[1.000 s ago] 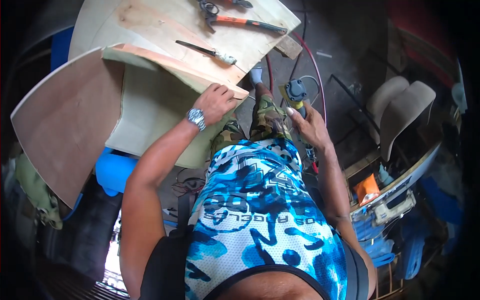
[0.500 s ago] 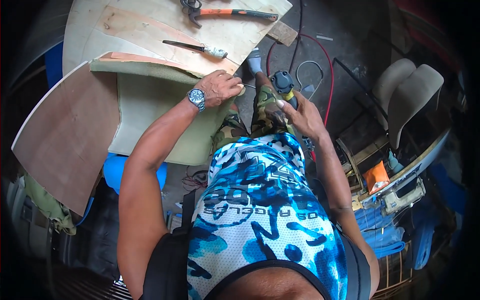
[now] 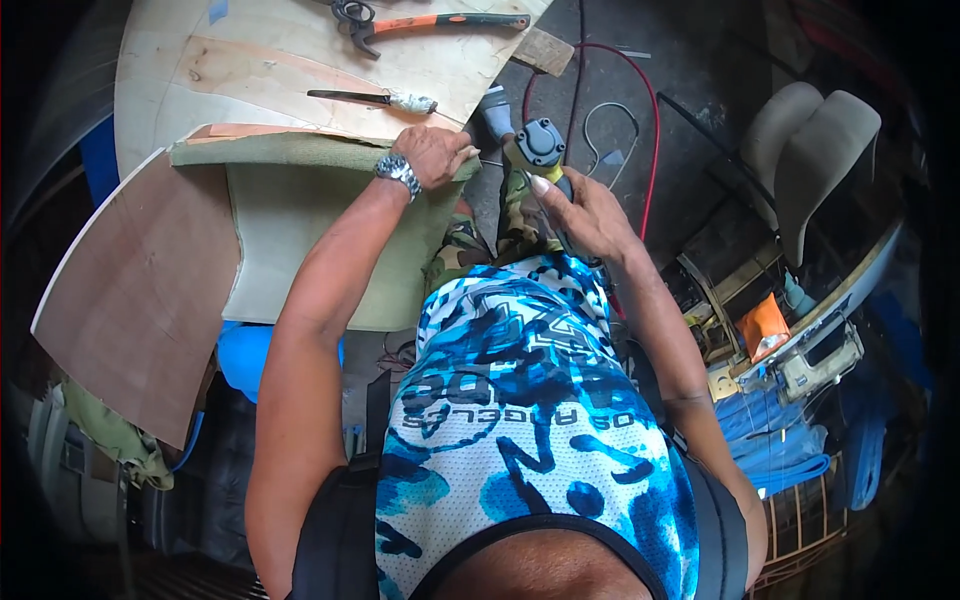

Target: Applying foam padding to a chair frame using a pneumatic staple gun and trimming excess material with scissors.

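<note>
Dark floor (image 3: 690,125) shows at upper right; a wooden board (image 3: 150,80), upper left, bears a hammer (image 3: 445,20). We cannot see inside the orange bag (image 3: 765,326) at right. Our left hand (image 3: 430,157) clasps the curved panel (image 3: 300,240), left of centre; our right hand (image 3: 598,218) grips a power tool (image 3: 540,142).

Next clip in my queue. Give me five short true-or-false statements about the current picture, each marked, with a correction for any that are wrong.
1. The left hand touches the green-lined panel. True.
2. Both wrists are bare. False: a watch is on the left one.
3. The right hand holds a power tool. True.
4. All tools in view are being held. False: a hammer lies on the wooden board.
5. A red hose lies on the floor. True.
</note>
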Tool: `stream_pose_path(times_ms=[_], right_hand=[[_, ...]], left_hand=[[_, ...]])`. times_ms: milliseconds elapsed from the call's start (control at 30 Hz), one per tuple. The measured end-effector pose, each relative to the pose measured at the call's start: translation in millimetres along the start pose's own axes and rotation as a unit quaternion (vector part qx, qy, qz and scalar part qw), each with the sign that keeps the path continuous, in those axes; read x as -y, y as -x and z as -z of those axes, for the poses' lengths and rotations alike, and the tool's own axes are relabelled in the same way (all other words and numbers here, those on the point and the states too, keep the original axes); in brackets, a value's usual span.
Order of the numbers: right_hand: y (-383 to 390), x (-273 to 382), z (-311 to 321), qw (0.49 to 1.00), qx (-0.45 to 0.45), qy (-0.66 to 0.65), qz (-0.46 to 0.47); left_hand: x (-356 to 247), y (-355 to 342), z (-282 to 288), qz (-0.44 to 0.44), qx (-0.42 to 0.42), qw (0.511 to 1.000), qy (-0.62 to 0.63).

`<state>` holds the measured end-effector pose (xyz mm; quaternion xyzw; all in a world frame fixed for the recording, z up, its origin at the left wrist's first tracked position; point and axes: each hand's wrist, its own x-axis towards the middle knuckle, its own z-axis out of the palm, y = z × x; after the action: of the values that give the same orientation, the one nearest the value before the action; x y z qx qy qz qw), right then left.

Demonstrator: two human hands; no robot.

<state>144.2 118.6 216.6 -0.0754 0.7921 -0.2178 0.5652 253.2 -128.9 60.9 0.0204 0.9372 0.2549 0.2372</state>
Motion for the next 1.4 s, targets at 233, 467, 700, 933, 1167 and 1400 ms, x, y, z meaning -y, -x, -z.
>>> stream_pose_path(times_ms=[233,467,700,933,1167,1400], right_hand=[[-8.2,-4.7,1.4,0.980,0.072,-0.183,-0.010],[-30.1,-5.4,-6.1,0.946,0.074,-0.311,-0.058],[-38.6,-7.0,-10.1,0.912,0.074,-0.390,-0.104],[-45.1,-11.6,-11.9,0.943,0.057,-0.314,-0.096],[-35.9,-30.9,-14.9,0.861,0.097,-0.478,-0.146],[-51.9,-25.8,-28.5,0.873,0.101,-0.469,-0.088]], left_hand=[[15.4,-10.2,13.5,-0.007,0.092,0.995,0.029],[11.0,-11.9,12.1,0.062,0.101,0.991,0.069],[8.7,-8.8,7.4,0.044,0.062,0.995,0.066],[2.0,-4.9,6.5,0.051,0.057,0.996,0.052],[1.6,1.5,7.7,0.048,0.046,0.996,0.055],[3.0,3.9,10.1,0.043,0.044,0.996,0.062]])
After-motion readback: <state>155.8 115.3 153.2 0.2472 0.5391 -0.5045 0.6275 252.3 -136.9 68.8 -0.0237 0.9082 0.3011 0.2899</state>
